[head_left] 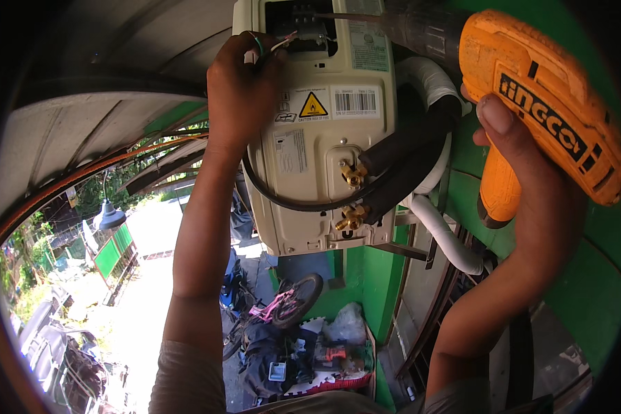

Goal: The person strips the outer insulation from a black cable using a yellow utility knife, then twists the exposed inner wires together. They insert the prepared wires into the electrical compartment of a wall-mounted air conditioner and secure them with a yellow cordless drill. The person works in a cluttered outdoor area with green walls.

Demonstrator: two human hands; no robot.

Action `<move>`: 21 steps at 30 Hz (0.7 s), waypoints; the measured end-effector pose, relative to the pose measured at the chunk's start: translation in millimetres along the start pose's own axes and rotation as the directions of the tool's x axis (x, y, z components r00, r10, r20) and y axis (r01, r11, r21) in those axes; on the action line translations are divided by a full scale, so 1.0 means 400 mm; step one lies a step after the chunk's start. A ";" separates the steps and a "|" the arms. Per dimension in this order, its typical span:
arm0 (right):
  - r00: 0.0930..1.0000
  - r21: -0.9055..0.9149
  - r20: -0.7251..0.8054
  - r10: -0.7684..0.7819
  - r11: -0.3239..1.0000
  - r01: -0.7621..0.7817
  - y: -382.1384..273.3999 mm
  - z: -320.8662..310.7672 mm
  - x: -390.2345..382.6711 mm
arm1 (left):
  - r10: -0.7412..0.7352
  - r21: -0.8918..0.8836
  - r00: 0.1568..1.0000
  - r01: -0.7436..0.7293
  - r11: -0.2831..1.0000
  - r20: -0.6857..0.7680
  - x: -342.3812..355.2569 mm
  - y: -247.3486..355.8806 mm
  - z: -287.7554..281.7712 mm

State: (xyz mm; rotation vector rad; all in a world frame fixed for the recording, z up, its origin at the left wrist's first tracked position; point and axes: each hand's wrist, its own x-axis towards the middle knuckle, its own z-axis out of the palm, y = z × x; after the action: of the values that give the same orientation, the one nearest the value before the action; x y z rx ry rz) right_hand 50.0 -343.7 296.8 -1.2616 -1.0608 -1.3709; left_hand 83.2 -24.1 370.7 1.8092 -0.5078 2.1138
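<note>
Beside the green wall point(466, 193), over a metal bracket point(401, 250), stands the beige air-conditioner unit point(303, 183), a little scuffed, a dark recess point(298, 29) open at its top. My right hand point(524, 152) is wrapped round a grubby orange drill point(538, 100), bold lettering on its black side panel, its bit point(345, 16) reaching toward that recess. The casing carries a pale fine-print label point(369, 45), a barcode label point(355, 103), a grey sticker point(291, 152), a yellow flame-warning triangle point(313, 105) and brass valves point(352, 175), while my left hand point(245, 90) pinches thin wires point(281, 45) by the recess.
</note>
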 end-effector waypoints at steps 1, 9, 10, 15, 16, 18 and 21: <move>0.998 0.023 0.056 -0.029 0.999 0.028 0.004 -0.008 0.026 | -0.017 -0.021 1.000 0.017 1.000 0.004 0.016 -0.005 0.002; 0.988 0.033 0.148 0.043 0.998 -0.049 -0.003 0.012 0.205 | -0.051 -0.305 0.995 0.075 0.950 0.085 0.093 -0.047 -0.026; 0.987 0.054 0.152 0.054 0.997 -0.063 -0.012 0.012 0.215 | -0.041 -0.309 0.995 0.067 0.949 0.091 0.093 -0.052 -0.031; 0.976 0.128 0.183 0.119 0.981 -0.143 -0.070 0.004 0.257 | -0.087 -0.443 0.992 0.119 0.888 0.092 0.092 -0.068 -0.035; 0.973 0.142 0.191 0.132 0.977 -0.160 -0.084 0.004 0.264 | -0.099 -0.467 0.991 0.128 0.875 0.086 0.093 -0.069 -0.035; 0.965 0.169 0.210 0.160 0.966 -0.197 -0.109 0.007 0.276 | -0.098 -0.443 0.990 0.133 0.886 0.100 0.100 -0.070 -0.035; 0.951 0.202 0.235 0.201 0.947 -0.250 -0.132 0.010 0.291 | -0.111 -0.411 0.989 0.142 0.900 0.100 0.118 -0.072 -0.033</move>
State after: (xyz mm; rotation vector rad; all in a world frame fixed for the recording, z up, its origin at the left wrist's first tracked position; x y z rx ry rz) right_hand -2.4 -341.4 413.6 -1.3300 -1.1429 -0.9264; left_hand 77.7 8.0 417.5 1.6254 -0.7729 1.6954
